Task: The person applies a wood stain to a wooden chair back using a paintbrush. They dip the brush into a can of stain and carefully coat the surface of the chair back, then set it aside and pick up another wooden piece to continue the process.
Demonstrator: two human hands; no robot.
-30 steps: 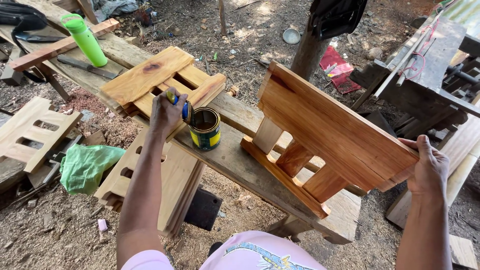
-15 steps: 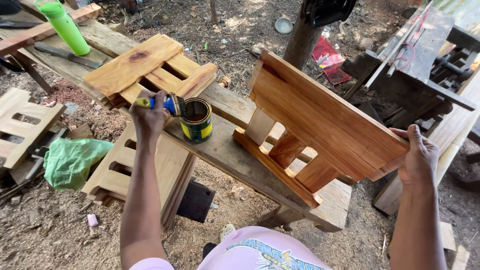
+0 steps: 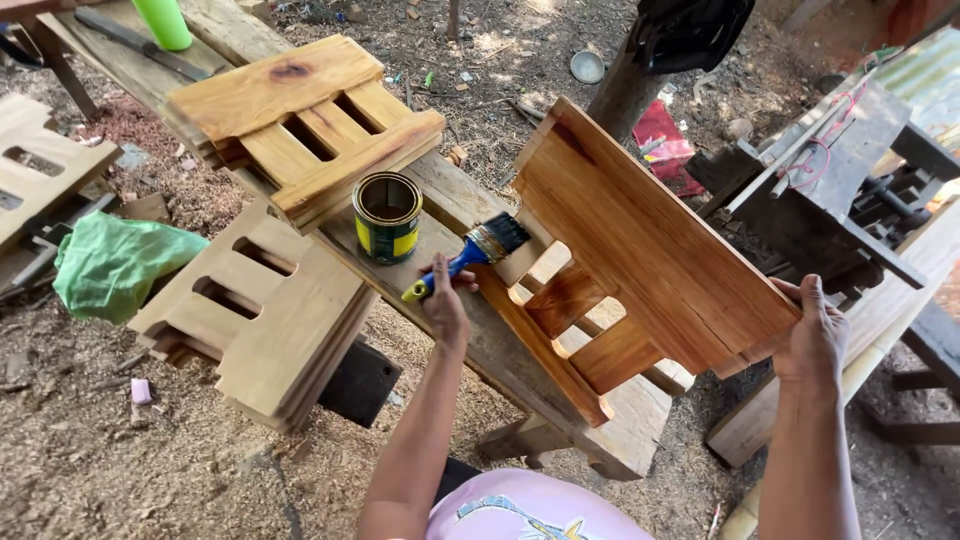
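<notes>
Left hand (image 3: pixel 443 300) grips paintbrush (image 3: pixel 468 255), bristles at the pale slat end of the slatted panel (image 3: pixel 640 250). Right hand (image 3: pixel 815 335) clamps the panel's far edge, tilting it on the plank bench (image 3: pixel 480 335). Top board looks glossy, coated; some slats pale, likely uncoated. Open varnish can (image 3: pixel 387 217) just beside. Unfinished panel stack (image 3: pixel 265 320) remains.

Left hand (image 3: pixel 443 300) closed in a fist around the blue-and-yellow handle of the brush (image 3: pixel 470 255), knuckles up, wrist straight. Left forearm bare, extended up and forward from the lower centre of the view, elbow bent near the pink shirt. Positioned just left of the panel (image 3: pixel 650 250), bristle end angled toward its near lower corner. Right hand (image 3: pixel 815 335) wrapped over the panel's right corner, fingers curled along the edge, thumb on the underside. Right forearm bare, rising almost vertically below that corner. Hands well apart, one at each end of the panel.
</notes>
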